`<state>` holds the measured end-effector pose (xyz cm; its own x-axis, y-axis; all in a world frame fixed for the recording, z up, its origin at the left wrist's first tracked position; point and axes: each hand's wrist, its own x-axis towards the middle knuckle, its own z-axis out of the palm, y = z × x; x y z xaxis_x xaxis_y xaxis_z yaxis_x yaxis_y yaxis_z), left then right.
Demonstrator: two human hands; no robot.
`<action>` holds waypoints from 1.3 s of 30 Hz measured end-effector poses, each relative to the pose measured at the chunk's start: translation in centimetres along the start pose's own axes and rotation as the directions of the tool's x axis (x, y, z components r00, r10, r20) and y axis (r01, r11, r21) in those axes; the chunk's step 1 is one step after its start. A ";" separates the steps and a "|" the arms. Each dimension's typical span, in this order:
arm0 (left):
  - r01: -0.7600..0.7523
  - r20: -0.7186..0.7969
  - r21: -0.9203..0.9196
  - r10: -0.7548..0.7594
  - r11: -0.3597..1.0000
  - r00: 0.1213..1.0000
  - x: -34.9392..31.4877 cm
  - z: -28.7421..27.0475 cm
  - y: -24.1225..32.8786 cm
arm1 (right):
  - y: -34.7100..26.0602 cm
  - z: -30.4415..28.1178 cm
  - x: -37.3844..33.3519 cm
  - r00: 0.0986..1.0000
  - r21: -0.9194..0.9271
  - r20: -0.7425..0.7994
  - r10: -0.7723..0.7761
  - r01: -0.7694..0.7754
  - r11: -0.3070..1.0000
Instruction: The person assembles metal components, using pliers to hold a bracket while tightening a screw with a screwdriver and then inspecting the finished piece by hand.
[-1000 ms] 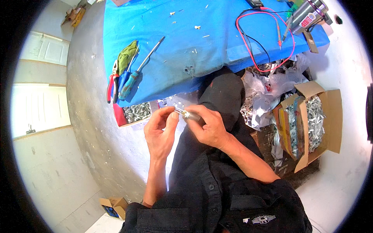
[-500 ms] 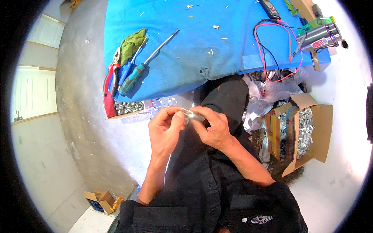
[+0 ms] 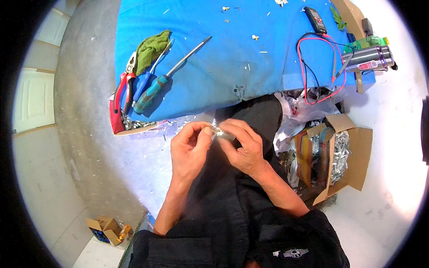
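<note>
Silvery and slightly blurred, a small cylindrical metal piece (image 3: 228, 135) sits between the two bare hands, above the dark-trousered lap (image 3: 259, 115) and just short of the front edge of the table (image 3: 196, 85), which is covered in bright blue cloth. The right hand (image 3: 244, 145) clasps the body of the piece between thumb and fingers, while the left hand (image 3: 191, 146) has its thumb and forefinger pinched on the left end, though blur hides the exact spot they grip. At the table's left side lie pliers with red and black handles (image 3: 120, 91), a thin screwdriver with a blue handle (image 3: 143, 85), a longer screwdriver with a worn teal handle (image 3: 151, 94) and a crumpled olive-green rag (image 3: 153, 49). Toward the right side, a black handheld meter (image 3: 315, 20) trails looped red and black leads near a steel cylindrical flask (image 3: 366, 60), with a green plastic bottle (image 3: 366, 43) just beyond it. Below the left front edge, a red-sided box (image 3: 116, 118) holds small grey metal pieces (image 3: 138, 126); right of the lap, an open brown cardboard box (image 3: 361, 154) holds thin silvery strips (image 3: 340, 154), with crumpled whitish plastic (image 3: 286, 127) nearby
</note>
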<state>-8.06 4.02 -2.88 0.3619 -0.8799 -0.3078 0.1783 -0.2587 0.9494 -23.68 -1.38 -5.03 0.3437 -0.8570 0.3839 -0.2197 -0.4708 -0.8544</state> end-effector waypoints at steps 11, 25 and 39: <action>-0.260 -0.080 0.420 0.321 0.869 0.944 0.9 -3.2 4.1 | 0.7 -4.1 7.8 0.997 -0.371 -0.047 -0.062 0.040 0.928; -0.269 -0.188 0.633 0.481 0.726 0.856 3.8 -6.1 7.4 | 3.2 -2.4 11.9 0.996 -0.478 0.076 -0.035 0.067 0.876; -0.174 -0.110 0.905 0.609 0.388 0.786 5.5 -9.1 7.6 | 3.8 -3.4 11.2 0.995 -0.467 0.054 -0.086 0.101 0.878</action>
<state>3.60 0.83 2.12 0.4933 -0.8050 0.3295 -0.8220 -0.3075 0.4793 -23.81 -13.48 -2.78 0.4104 -0.8008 0.4363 -0.5846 -0.5982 -0.5481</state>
